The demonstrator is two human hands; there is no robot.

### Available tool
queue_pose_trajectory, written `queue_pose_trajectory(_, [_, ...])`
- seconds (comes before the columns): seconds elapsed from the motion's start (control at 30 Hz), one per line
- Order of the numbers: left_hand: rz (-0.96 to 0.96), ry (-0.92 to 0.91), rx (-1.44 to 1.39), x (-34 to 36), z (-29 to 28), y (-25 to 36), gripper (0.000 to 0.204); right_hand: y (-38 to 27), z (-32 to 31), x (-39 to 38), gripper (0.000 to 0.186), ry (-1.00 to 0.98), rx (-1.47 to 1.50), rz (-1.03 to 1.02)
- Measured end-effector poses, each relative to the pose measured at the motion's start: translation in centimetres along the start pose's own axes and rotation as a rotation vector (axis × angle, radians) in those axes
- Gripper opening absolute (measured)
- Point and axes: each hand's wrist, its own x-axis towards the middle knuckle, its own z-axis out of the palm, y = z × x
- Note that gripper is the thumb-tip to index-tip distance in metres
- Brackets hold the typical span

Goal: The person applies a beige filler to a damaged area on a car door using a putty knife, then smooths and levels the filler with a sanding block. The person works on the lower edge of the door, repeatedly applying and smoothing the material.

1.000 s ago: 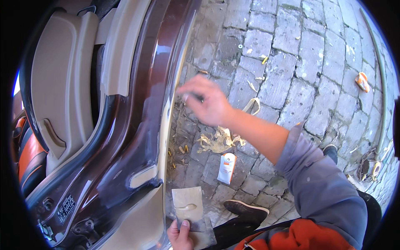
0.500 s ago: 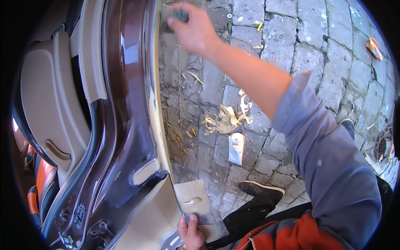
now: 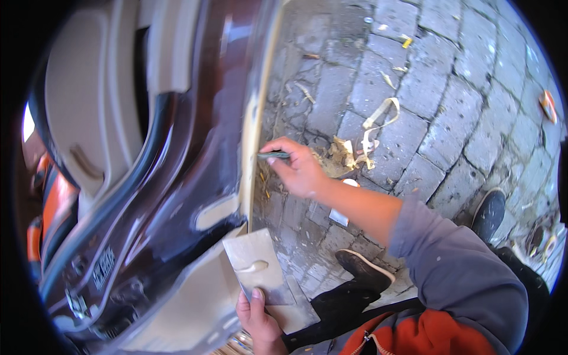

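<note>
My right hand (image 3: 303,171) pinches a small dark green putty spreader (image 3: 274,155), its edge at the cream filler strip (image 3: 251,139) along the rim of the brown car body (image 3: 204,139). Lower down, my left hand (image 3: 258,316) grips a flat rectangular putty board (image 3: 255,283) between thumb and fingers. A beige dab of putty (image 3: 252,267) sits on the board's face. A second grey plate (image 3: 302,307) shows beneath it. Close to the board, another sanded or filled patch (image 3: 217,213) marks the bodywork.
Grey stone paving (image 3: 435,127) carries crumpled masking tape and paper scraps (image 3: 346,148). A white and orange packet (image 3: 339,216) lies partly behind my right forearm. An orange and white wrapper (image 3: 548,106) is at far right. My dark shoe (image 3: 367,266) stands below. Beige trim (image 3: 83,89) lines the car's interior.
My right hand has come down along the car's edge toward me with the spreader. The putty board has risen slightly and tilted. The whole view has shifted.
</note>
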Motion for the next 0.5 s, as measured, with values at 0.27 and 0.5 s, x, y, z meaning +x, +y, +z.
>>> queue_pose_trajectory(0.27, [0.113, 0.099, -0.017, 0.3, -1.1, 1.6, 0.024, -13.0, 2.5, -6.9, 0.03, -0.28, -0.074, 0.336])
queue_pose_trajectory(0.5, [0.174, 0.124, 0.006, -1.9, -3.3, -0.4, 0.019, -14.3, 4.7, -10.6, 0.053, -0.746, -0.422, -0.533])
